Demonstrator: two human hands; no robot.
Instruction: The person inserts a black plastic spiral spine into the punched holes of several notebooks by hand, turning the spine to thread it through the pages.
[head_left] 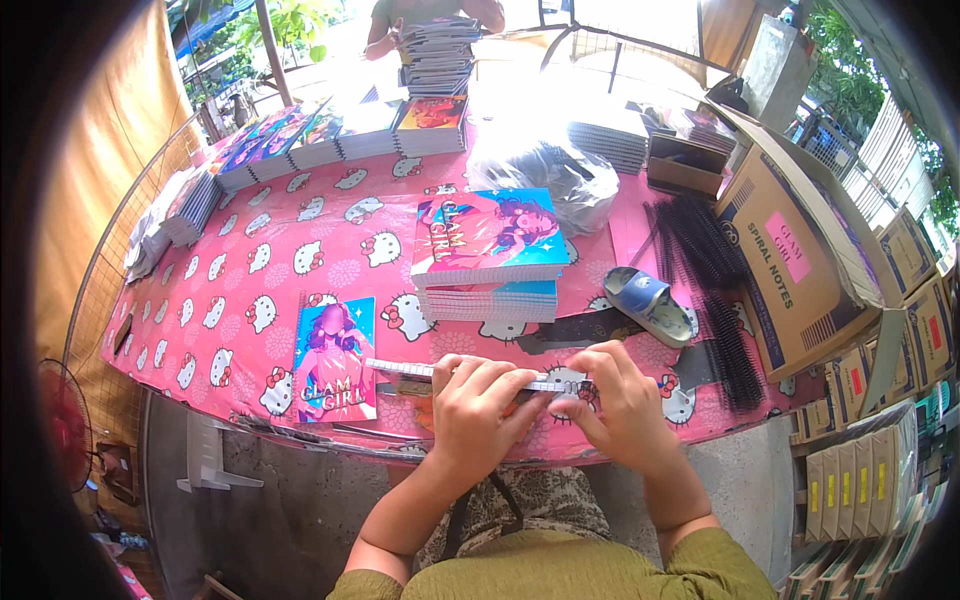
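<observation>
Near the table's front edge, my left hand (pixel 478 405) is closed around a notebook (pixel 410 369) tilted nearly edge-on, its white page edges toward me. At the notebook's right end, the thumb and fingers of my right hand (pixel 622 405) pinch its edge, where a short dark piece of spiral binding shows. My fingers hide much of its middle. Left of my hands, a single notebook (pixel 336 365) with a pink and blue illustrated cover lies face up. Beyond them stands a stack of the same notebooks (pixel 490 235).
Black spiral coils (pixel 735 350) lie at the right, beside a blue clog (pixel 648 302) and a large cardboard box (pixel 805 260). Clear plastic wrap (pixel 545 180) sits behind the stack. Rows of notebooks (pixel 365 130) line the far side, where another person (pixel 430 12) stands behind a tall pile.
</observation>
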